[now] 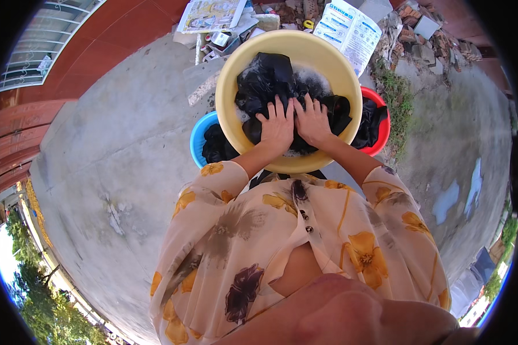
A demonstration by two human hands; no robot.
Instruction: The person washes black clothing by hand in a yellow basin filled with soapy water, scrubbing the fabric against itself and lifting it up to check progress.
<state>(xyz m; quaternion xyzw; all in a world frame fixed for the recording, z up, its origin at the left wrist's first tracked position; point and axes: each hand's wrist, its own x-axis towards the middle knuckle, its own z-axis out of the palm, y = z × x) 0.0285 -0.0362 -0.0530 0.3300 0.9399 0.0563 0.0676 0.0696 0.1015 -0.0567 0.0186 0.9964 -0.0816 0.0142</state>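
Observation:
A wide yellow plastic basin [229,101] stands before me, with wet black cloth [265,77] in sudsy water [313,79]. My left hand [277,125] lies palm down on the cloth near the basin's middle, fingers spread. Beside it, my right hand [313,120] presses on the same dark fabric, its fingertips almost meeting the left ones. Neither hand is closed around the cloth. One bunched part of the fabric rises above the water beyond my fingers. What lies under my palms is hidden.
A blue basin [197,140] with black cloth sits at the left, partly behind the yellow one. At the right, a red basin [384,129] holds more black cloth. Beyond lie a printed bag [349,32], brick rubble [414,34] and grass [393,95] on concrete ground [125,120].

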